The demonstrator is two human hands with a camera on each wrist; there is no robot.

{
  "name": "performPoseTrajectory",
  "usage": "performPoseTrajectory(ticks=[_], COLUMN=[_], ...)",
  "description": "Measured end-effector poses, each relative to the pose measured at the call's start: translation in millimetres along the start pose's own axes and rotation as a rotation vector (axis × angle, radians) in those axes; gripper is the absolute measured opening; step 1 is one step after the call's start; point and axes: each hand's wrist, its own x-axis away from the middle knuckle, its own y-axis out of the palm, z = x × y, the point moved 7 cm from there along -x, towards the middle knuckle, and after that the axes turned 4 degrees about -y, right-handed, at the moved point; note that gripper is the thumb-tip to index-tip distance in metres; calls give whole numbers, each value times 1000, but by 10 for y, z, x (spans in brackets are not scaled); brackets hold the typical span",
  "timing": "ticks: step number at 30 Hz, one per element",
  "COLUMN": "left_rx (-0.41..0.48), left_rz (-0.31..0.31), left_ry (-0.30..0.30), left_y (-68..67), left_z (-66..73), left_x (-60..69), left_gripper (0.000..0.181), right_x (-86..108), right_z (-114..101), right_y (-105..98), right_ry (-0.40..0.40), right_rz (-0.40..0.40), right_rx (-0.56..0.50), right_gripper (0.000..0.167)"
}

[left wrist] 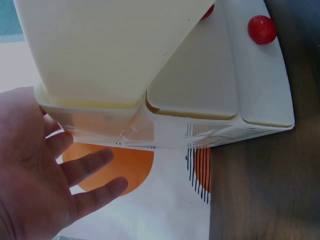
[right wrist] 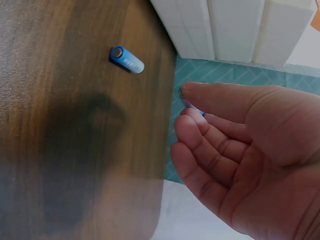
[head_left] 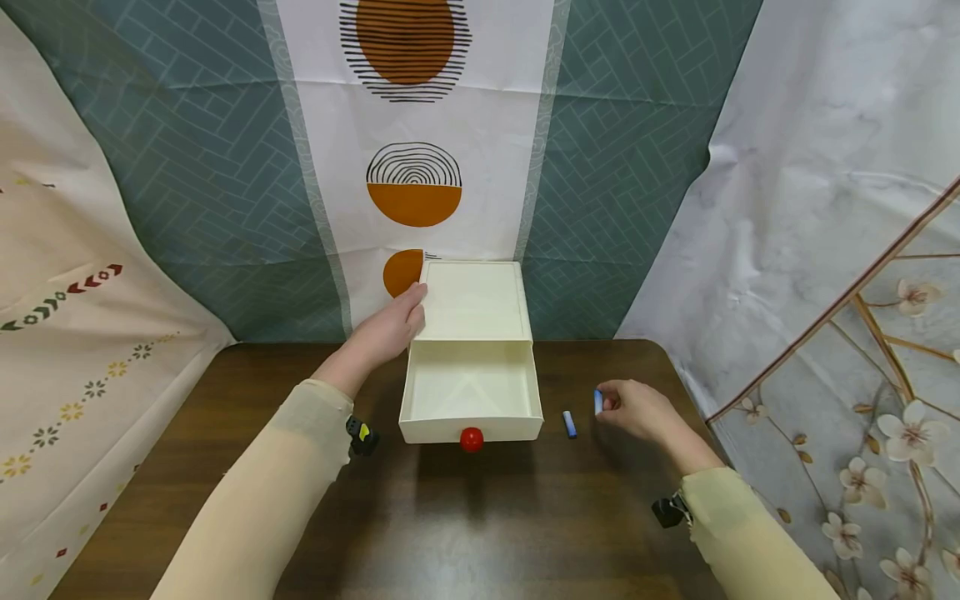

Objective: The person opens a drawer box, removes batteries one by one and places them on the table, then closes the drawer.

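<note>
A small cream drawer box [head_left: 472, 300] stands on the table, its upper drawer [head_left: 471, 429] pulled out and bare inside, with a red round knob [head_left: 471, 440] in front. Against the box's left side my left hand [head_left: 386, 329] rests near the top edge; in the left wrist view its lower fingers are loosely extended beside the wall, the thumb hidden. Right of the box, my right hand [head_left: 637, 408] pinches a blue-and-white battery [head_left: 597, 402] between thumb and fingertips, raised above the table. Another blue-and-white battery [head_left: 570, 424] lies on the table between the box and that hand.
The dark wooden table [head_left: 480, 533] reaches back to a patterned cloth backdrop [head_left: 630, 167]. Hanging cloths flank it on the left [head_left: 90, 333] and right [head_left: 825, 375]. A second red knob [left wrist: 207, 11] shows partly beneath the pulled-out drawer.
</note>
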Motion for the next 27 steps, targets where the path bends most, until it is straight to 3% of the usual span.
performPoseTrajectory(ticks=[27], left_rx=[-8], left_rz=[-1], left_ry=[-16], left_y=[-1], left_z=[17], left_x=[8], left_gripper=[63], right_x=[-47], right_z=[84], right_y=[344], right_ry=[13], right_rz=[-72], right_rx=[-13], right_gripper=[46])
